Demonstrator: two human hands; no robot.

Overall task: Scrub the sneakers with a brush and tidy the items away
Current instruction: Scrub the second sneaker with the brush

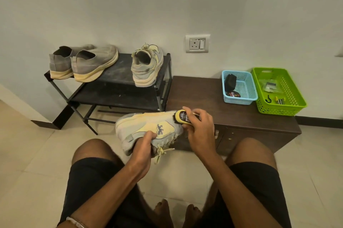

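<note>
Seated, knees apart, bare feet on the tiled floor (27, 153), the person has a yellow-and-grey sneaker (148, 127) up in the air between the legs, turned on its side with the sole toward the shoe rack (118, 86). The left hand (143, 149) reaches in at the collar, fingers (150, 136) curled tight round the opening and holding the sneaker firm, laces dangling just below. The right hand (199, 127) is wrapped round a yellow brush (183, 116), its fingers closed over the handle, the labelled back facing up, and the bristle side is pressed against the sneaker near its toe end. Behind the hands runs a low dark wooden desk (204, 94); on its far right sit a small blue basket (239, 86) holding a dark pouch and a round tin, and just beside it, touching or nearly so, a green basket (289, 101) with small hardware and a clear packet. To the left, on the top shelf of the black rack, the matching sneaker (147, 66) stands upright, heel toward us, and well apart from it a pair of grey slip-on shoes (83, 62) sits side by side. A wall socket (197, 43) shows above the desk.
</note>
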